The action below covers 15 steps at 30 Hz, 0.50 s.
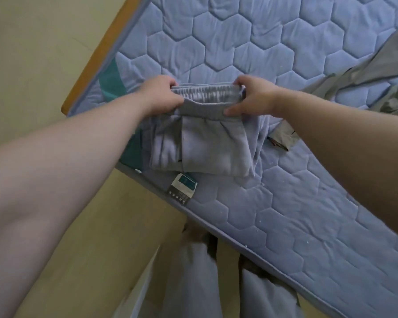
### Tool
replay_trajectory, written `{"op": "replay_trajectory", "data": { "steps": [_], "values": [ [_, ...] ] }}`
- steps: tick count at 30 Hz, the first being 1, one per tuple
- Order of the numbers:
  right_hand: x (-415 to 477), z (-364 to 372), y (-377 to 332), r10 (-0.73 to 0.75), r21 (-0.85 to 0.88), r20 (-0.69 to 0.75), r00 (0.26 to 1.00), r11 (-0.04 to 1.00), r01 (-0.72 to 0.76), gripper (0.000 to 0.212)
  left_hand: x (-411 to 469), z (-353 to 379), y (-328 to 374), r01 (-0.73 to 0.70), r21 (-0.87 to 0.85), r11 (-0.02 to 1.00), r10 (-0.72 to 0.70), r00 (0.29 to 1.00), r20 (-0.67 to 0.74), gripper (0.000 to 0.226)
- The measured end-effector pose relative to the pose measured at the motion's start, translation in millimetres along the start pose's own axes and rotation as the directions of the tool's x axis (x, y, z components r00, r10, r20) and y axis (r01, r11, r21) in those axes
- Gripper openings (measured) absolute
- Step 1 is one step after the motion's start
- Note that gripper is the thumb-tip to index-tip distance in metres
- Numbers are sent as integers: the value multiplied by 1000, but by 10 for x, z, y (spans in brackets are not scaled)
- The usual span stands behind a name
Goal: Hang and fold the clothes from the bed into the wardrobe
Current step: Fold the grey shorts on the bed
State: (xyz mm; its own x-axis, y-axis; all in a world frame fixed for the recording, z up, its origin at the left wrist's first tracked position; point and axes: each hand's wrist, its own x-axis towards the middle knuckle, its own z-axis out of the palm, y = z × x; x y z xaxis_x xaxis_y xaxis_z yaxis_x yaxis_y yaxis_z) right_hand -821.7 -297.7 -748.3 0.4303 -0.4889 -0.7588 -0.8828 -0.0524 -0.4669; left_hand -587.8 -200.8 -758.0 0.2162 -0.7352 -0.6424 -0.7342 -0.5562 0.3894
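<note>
A pair of light grey sweatpants (207,148), folded over itself, hangs above the near corner of the blue quilted mattress (239,42). My left hand (161,95) grips the left end of the elastic waistband. My right hand (255,99) pinches the right end, thumb on the front of the fabric. The waistband is stretched flat between the two hands. The folded lower edge of the pants rests near a label (182,187) sewn on the mattress. The wardrobe is not in view.
A darker grey garment (363,72) lies crumpled at the right edge of the mattress, one sleeve cuff (283,138) reaching toward the pants. A wooden bed frame edge (101,53) runs along the left. Beige floor lies left and below; my grey trouser legs (193,283) show at the bottom.
</note>
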Motion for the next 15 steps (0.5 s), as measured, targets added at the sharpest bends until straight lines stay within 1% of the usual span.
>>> {"op": "replay_trajectory", "data": {
  "steps": [1,2,3,4,6,7,9,10,11,12,13,15],
  "values": [
    [70,8,5,3,-80,-35,999,997,-6,69,57,26,-6,-18,161,987,22,1000,-19,27],
    [220,50,31,10,-132,-59,998,991,-18,75,186,89,-38,-27,269,963,35,999,-27,36],
    [302,69,40,1,-183,-83,997,983,-16,79,257,115,-48,-37,325,945,50,998,-33,43],
    [348,99,47,-12,-251,-98,995,968,-14,82,285,134,-33,-47,350,936,57,998,-19,49],
    [478,117,1,-35,-389,-120,992,921,-14,90,394,117,1,-91,332,939,74,995,62,59],
    [527,108,-54,-43,-458,-88,995,889,-2,96,441,80,28,-111,330,937,73,990,124,66],
    [590,106,-173,-21,-541,26,999,840,32,106,483,7,96,-149,400,904,56,971,233,74],
    [611,88,-230,1,-534,78,997,845,41,109,494,-24,130,-170,438,883,50,961,272,72],
    [620,62,-279,23,-507,112,993,861,37,109,517,-39,151,-193,462,866,52,953,299,64],
    [613,40,-325,35,-495,122,992,868,30,103,529,-43,172,-218,483,848,60,945,321,55],
    [592,31,-366,43,-514,120,992,858,25,92,527,-40,194,-238,499,834,65,938,340,47],
    [523,58,-447,41,-600,108,993,799,32,72,479,-36,213,-267,514,815,92,936,339,38]
  ]
}}
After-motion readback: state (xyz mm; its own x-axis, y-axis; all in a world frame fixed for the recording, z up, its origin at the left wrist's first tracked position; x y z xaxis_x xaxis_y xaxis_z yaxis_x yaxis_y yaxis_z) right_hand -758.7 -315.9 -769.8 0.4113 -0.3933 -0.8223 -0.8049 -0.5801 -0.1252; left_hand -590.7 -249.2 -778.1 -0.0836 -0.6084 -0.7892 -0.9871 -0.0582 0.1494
